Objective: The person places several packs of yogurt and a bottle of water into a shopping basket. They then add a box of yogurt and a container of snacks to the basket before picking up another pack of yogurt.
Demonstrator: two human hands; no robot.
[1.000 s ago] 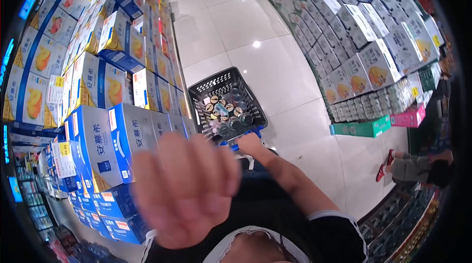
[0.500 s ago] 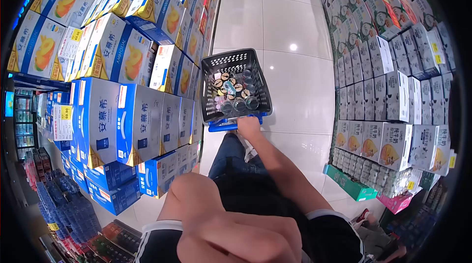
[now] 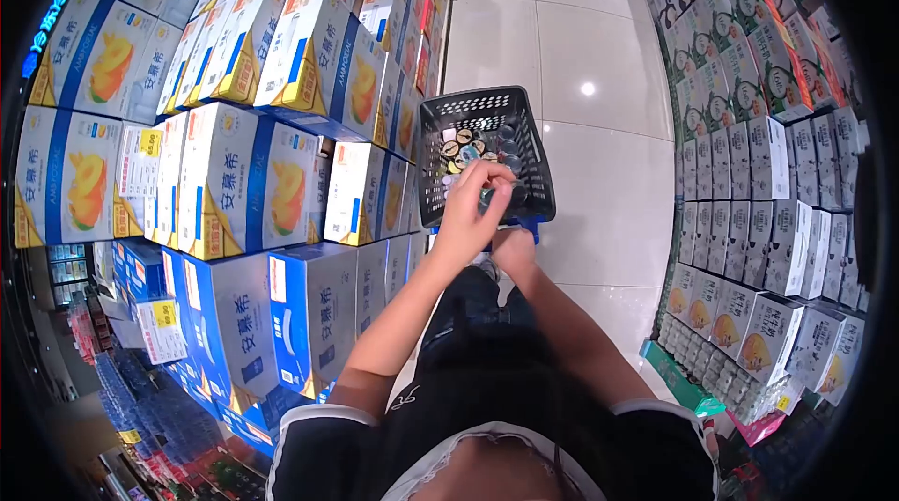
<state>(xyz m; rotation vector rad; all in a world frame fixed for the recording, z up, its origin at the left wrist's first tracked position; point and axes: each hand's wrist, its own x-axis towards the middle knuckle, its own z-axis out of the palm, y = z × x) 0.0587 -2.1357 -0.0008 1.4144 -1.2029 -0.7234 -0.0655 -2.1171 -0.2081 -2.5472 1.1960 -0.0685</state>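
A black perforated basket with blue handle parts hangs in front of my body. It holds several round-lidded containers and several dark jars or cups. My right hand is closed round the basket's handle at the near side, hiding much of the blue bar. Over the basket's near half is my left hand, its fingers curled and thumb and forefinger drawn together. Whatever lies between those fingertips is too small to make out. This hand covers part of the basket's contents.
Blue and white cartons are stacked close on the left, with price tags. Grey and white cartons line the right side, above a green tray. Between the stacks runs a pale tiled floor.
My left arm, bent up across my chest before, now reaches forward with its hand over the basket. The right hand stays on the handle. The basket and shelves appear further right in view.
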